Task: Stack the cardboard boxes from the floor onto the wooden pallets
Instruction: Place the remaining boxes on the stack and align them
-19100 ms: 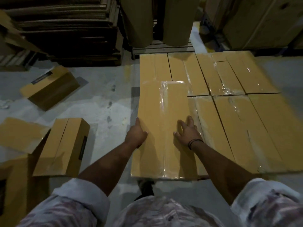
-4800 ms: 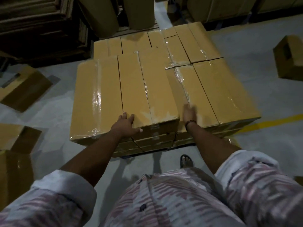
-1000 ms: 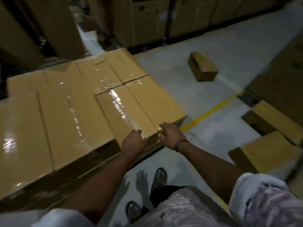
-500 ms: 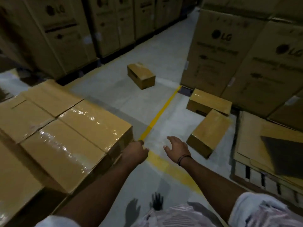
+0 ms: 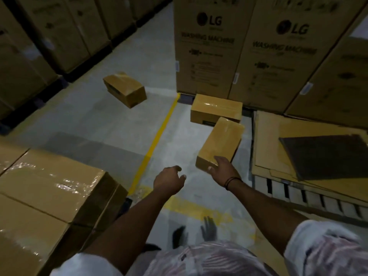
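Observation:
Three loose cardboard boxes lie on the grey floor: one tilted box just ahead, a second box behind it, a third box farther left. At the lower left stands the stack of taped boxes on the pallet. My right hand is spread at the near corner of the tilted box; contact is unclear. My left hand hangs over bare floor with loosely curled fingers, holding nothing.
Tall LG washing machine cartons rise straight ahead and along the left. On the right a wooden pallet carries flat cardboard sheets and a dark panel. A yellow floor line runs between stack and loose boxes.
My view has swung right, away from the stacked boxes. Both hands left the stack's edge, and my right hand has reached out to the tilted floor box.

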`<state>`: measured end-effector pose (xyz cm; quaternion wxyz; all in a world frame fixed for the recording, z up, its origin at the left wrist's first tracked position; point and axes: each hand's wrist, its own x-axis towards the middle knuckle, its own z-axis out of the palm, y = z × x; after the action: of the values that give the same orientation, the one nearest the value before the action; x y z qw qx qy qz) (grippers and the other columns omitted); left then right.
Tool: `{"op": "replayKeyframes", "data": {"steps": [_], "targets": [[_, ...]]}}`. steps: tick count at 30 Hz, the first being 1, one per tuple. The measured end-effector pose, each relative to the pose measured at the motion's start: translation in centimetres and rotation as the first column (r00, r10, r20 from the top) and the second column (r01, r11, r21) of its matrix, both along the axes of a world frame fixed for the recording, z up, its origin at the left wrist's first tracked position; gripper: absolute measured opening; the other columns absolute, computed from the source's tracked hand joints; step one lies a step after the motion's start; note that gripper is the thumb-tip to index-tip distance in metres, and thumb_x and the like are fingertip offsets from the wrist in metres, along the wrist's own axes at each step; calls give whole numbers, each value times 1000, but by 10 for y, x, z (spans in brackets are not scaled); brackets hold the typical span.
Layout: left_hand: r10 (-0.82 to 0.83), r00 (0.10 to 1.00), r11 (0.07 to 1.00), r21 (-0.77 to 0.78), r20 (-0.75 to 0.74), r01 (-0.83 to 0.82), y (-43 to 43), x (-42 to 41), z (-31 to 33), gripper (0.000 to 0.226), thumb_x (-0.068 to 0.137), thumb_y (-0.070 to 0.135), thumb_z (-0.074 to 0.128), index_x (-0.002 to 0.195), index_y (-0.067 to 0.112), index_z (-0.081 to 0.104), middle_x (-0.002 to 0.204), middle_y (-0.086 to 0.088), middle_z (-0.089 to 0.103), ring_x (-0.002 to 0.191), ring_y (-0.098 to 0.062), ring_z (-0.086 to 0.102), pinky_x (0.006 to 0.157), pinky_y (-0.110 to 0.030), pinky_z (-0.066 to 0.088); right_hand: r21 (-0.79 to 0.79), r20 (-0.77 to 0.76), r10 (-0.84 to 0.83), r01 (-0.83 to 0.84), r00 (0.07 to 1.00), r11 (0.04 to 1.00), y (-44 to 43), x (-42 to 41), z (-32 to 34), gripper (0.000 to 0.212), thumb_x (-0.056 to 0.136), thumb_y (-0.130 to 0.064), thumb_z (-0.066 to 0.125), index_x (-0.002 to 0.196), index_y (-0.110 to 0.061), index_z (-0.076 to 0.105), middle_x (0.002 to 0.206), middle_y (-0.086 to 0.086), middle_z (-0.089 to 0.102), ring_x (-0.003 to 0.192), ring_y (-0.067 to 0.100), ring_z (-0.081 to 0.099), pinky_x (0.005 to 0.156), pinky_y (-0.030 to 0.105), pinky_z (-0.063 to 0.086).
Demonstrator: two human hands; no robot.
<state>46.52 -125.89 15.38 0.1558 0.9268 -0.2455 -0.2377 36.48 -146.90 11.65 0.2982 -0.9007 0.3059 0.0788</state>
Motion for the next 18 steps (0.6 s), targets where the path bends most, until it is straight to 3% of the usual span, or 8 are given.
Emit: {"op": "replayKeyframes", "data": {"steps": [6,13,18], "targets": [[-70,997,994,83,-27,72,-63,36,-20,51,98,53,58,141,25,58,130,-2,67,121,-24,62,96,-38,53,54,-21,-95,96,995,994,-51,19,-23,67,99,-44,55,156,-13,35,160,11,35,144,31,38,116,46,36],[-178,980,980,79,-92,185,-190,103,-77,50,98,53,58,140,25,60,133,-5,66,116,-27,65,94,-41,56,79,-112,-101,110,989,991,-140,67,-60,68,100,-47,52,158,-18,29,164,8,28,148,31,31,117,49,33],[-238,956,957,130,-170,261,-282,158,-110,47,97,49,57,135,23,62,131,-8,67,117,-28,64,95,-40,55,35,-208,-57,66,976,997,-223,100,-67,71,100,-47,51,159,-18,25,165,10,25,149,32,26,120,44,27]]}}
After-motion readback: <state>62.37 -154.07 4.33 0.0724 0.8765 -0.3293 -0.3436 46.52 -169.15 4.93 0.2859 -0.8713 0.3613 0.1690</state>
